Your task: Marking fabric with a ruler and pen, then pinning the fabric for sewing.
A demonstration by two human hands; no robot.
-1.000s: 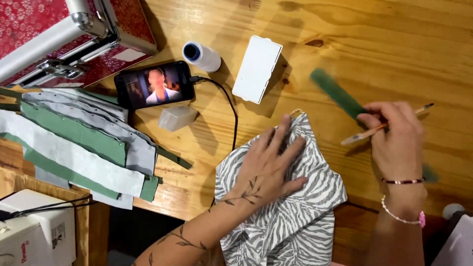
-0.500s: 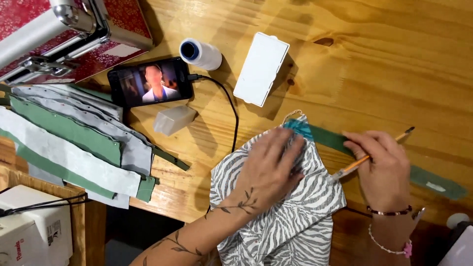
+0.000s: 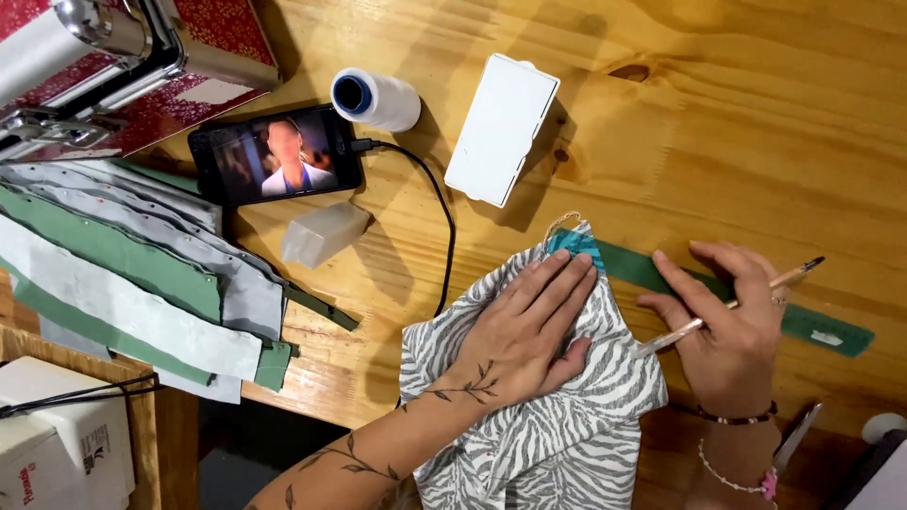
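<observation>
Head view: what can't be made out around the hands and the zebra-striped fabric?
- Green flat ruler: its middle is hidden under the right hand, its left end under the grey zebra-striped fabric.
- Fabric: lower part cut off by the bottom edge.
- Thin pencil: its lower end is hidden by the right-hand fingers and the fabric.
- Fabric under the left hand: hidden by the palm.
- Metal object beside the right wrist: too little shows to identify.

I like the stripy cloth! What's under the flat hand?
The left hand lies flat on zebra-striped fabric. A green ruler pokes out beside it. The wooden table beneath is covered there.
</observation>
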